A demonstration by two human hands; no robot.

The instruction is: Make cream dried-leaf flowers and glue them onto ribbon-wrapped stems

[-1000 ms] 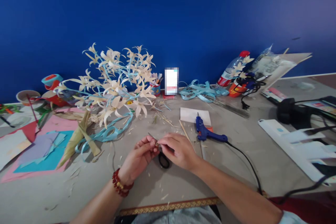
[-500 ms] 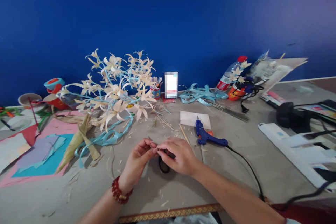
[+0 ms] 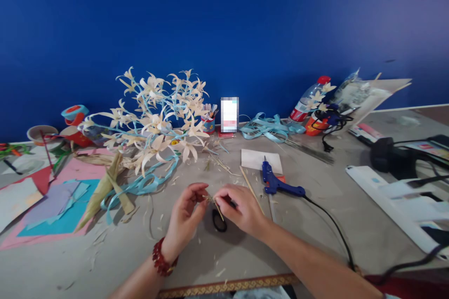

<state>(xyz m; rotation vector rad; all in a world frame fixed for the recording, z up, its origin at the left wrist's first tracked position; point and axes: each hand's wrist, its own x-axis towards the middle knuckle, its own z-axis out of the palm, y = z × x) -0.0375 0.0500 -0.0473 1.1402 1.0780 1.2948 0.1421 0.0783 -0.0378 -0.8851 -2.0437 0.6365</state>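
Observation:
My left hand [image 3: 187,210], a red bead bracelet at its wrist, is curled with thumb and fingertips at a thin pale strip [image 3: 210,199]. Facing it, my right hand [image 3: 242,208] pinches the same small piece between thumb and fingers. One end of the strip hangs down below the right fingers. The exact grip of the left fingertips is partly hidden. Just under the hands lies a black loop [image 3: 220,222], looking like a scissor handle, on the grey table [image 3: 196,257]. Pale shavings are scattered around it.
White flowers with blue stems [image 3: 154,117] stand back left, beside blue ribbon [image 3: 150,182] and coloured paper [image 3: 63,224]. A blue glue gun [image 3: 280,184] lies right of my hands, its cord running forward. A phone [image 3: 229,114] stands behind; a white power strip [image 3: 382,201] lies far right.
My fingertips have drawn slightly apart, and the pale strip now shows between and below them. The left fingers have loosened a little. The view has shifted slightly.

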